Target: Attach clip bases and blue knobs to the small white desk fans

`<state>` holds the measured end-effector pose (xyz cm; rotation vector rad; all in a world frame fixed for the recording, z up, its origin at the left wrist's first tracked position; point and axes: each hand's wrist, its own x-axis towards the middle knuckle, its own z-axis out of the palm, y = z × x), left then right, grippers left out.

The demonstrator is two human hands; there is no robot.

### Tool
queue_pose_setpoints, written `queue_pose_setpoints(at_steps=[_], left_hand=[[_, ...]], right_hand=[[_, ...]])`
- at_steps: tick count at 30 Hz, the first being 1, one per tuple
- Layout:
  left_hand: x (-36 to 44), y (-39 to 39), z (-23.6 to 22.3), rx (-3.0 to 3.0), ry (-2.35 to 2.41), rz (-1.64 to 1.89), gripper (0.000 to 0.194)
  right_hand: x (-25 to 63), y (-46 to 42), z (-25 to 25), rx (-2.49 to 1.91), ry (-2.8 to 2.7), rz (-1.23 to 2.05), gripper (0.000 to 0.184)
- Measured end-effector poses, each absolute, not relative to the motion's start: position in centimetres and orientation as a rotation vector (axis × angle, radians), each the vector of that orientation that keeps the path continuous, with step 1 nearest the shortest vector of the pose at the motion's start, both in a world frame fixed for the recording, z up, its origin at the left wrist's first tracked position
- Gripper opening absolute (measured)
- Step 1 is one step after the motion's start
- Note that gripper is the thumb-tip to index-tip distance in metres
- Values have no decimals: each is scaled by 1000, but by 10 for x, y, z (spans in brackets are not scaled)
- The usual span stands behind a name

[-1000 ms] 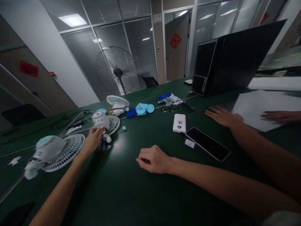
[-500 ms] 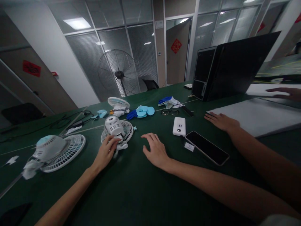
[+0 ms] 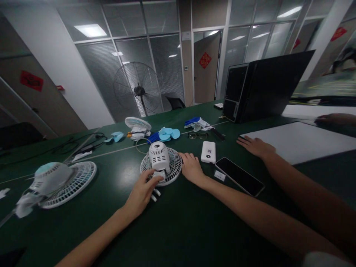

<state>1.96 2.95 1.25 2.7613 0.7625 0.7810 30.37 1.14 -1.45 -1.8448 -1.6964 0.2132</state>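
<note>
A small white fan (image 3: 160,155) lies grille down on the dark green table, its rounded motor housing facing up. My left hand (image 3: 141,193) pinches the white neck piece at the fan's near side, thumb and fingers closed on it. White prongs or clip ends stick out just below those fingers. My right hand (image 3: 192,168) rests at the right edge of the grille, fingers stretched out and the tips touching or very near the rim. Nothing shows in its grasp. A thin cable loops behind the fan.
Another fan (image 3: 65,181) lies at left, and a third fan (image 3: 138,128) behind. Near my right hand are a white power bank (image 3: 208,152) and a phone (image 3: 239,176). Glasses (image 3: 198,135) and blue discs (image 3: 168,134) lie farther back. Another person's hand (image 3: 257,147) touches a white board (image 3: 303,139).
The fan has moved right with my left hand and turned somewhat. My right hand, earlier apart from it, is now at the grille's edge. The view has shifted slightly.
</note>
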Motion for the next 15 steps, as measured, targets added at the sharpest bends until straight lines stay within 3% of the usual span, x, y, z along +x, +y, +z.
queue_pose_setpoints(at_steps=[7,11,15], left_hand=[[-9,9,11,2845,852,877,57],[-17,-2,8,3111,742,614,52],[-18,-5,6,3165,751,529,34]], right_hand=[[299,7,-20,-1670,-1498,236,54],[293,3,-13,-1456,-1365,225,37],[281,-6,-1,-1268,-1340,224,22]])
